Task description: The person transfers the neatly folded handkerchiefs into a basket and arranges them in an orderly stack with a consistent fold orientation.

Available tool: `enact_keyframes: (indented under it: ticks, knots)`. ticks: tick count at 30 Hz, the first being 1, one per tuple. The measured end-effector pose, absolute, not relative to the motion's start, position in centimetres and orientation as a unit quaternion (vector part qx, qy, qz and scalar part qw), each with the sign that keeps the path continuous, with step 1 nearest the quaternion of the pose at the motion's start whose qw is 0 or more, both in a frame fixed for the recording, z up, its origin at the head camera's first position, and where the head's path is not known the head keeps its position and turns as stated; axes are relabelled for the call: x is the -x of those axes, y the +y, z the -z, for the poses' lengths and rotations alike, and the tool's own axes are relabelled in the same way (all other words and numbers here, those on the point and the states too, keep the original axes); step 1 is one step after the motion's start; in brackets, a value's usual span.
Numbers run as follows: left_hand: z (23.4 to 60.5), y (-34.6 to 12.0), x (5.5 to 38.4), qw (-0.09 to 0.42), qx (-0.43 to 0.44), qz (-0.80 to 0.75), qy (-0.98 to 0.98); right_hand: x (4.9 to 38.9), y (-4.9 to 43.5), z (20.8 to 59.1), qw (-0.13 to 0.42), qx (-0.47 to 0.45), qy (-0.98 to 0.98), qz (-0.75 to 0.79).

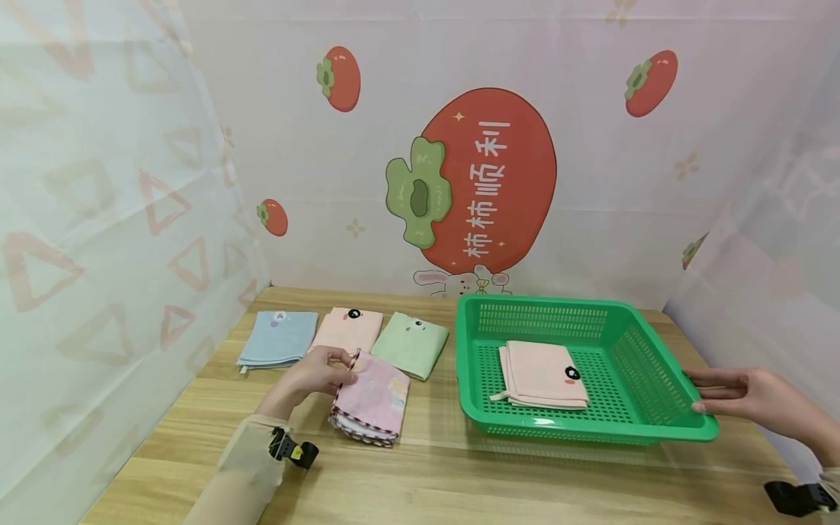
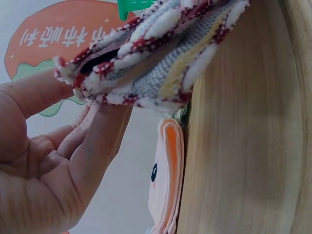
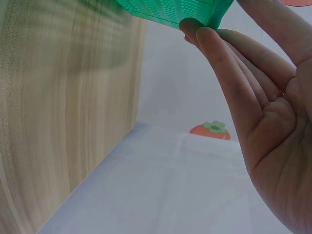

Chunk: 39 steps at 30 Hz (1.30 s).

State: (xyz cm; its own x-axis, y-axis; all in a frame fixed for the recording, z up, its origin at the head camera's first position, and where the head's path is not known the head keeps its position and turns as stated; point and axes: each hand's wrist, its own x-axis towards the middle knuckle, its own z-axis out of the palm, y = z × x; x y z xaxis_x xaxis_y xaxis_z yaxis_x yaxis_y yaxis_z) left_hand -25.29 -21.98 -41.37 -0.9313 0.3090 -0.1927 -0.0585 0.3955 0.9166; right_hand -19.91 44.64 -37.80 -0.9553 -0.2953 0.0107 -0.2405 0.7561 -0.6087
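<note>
My left hand (image 1: 319, 372) pinches the left edge of a folded pink towel (image 1: 375, 397) with a dark checkered border. In the left wrist view the towel's layered edge (image 2: 190, 63) rises off the wooden surface, between thumb and fingers. My right hand (image 1: 755, 401) holds the right rim of a green plastic basket (image 1: 705, 426), fingers at its outer side. The right wrist view shows the fingertips (image 3: 207, 34) against the underside of the basket's corner. Inside the basket lies a folded light-pink towel (image 1: 545, 373) with a black eye design.
Behind my left hand, a blue folded towel (image 1: 278, 339), a peach one (image 1: 351, 329) and a green one (image 1: 413, 346) lie in a row on the wooden table (image 1: 394, 488). A printed cloth backdrop (image 1: 590, 219) encloses the table's back and sides.
</note>
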Motion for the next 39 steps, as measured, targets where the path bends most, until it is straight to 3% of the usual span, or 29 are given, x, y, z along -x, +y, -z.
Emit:
enact_keyframes:
  ticks: [39]
  knots:
    - [39.6, -21.6, 25.8, 0.163, -0.087, -0.543, 0.819, 20.0, 44.8, 37.8, 0.042, 0.170, 0.927, 0.330]
